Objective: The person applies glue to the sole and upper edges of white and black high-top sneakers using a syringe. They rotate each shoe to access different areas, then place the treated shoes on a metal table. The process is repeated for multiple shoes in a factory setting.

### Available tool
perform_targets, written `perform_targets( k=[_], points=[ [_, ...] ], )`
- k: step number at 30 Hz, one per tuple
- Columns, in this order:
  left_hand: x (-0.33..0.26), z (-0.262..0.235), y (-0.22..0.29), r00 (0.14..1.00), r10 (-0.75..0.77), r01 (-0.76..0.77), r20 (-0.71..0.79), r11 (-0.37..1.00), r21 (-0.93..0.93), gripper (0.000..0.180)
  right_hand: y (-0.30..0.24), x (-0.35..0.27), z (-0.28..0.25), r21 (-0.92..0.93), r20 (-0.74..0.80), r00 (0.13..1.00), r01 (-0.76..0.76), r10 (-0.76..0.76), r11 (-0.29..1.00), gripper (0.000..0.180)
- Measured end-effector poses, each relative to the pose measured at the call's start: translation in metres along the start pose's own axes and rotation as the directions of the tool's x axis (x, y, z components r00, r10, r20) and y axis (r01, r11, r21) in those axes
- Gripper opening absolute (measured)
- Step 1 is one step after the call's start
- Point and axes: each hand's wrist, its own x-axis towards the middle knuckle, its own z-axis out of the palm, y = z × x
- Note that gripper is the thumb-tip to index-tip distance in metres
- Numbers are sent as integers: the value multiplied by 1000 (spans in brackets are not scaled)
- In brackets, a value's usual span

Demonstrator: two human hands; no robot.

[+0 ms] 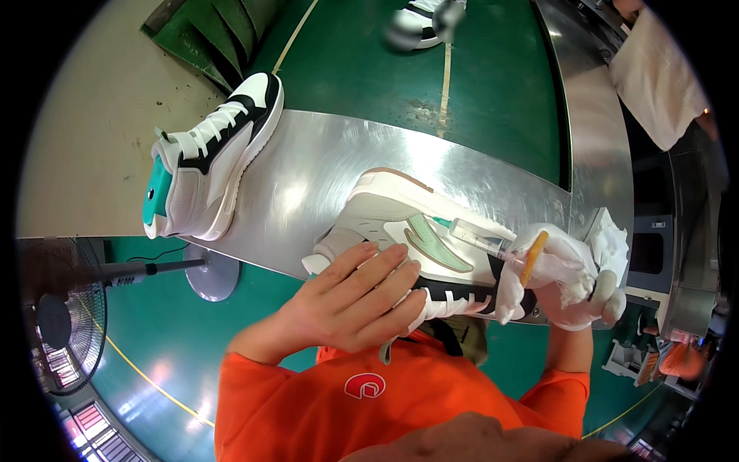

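A grey, white and black sneaker (462,266) with a mint-green side patch lies on its side on the metal ledge before me. My bare left hand (354,296) rests on its upper by the laces and collar, fingers stretched out flat, thumb hidden. In a white glove, my right hand (558,277) is closed round a clear syringe (476,236). The syringe's green tip points at the top edge of the mint patch; whether it touches cannot be told. A short orange-brown stick (533,258) also sticks out of that hand. Crumpled white cloth (608,239) shows beside the glove.
Another sneaker (219,158), white and black with a teal heel, stands at the ledge's left. Beyond the metal ledge (308,154) runs a green belt (362,77) carrying a blurred shoe (419,27). A fan (61,316) stands at left. Another person's sleeve (654,85) shows far right.
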Motion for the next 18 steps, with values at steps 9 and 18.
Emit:
perform_targets(
  k=[9, 18],
  points=[
    [-5, 3, 2, 1000, -19, 19, -25, 1000, 0, 13, 3, 0, -3, 125, 12, 1000, -26, 25, 992, 110],
    [-4, 3, -1, 1000, 9, -9, -30, 1000, 13, 9, 1, -3, -3, 103, -64, 992, -101, 108, 989, 106]
  ],
)
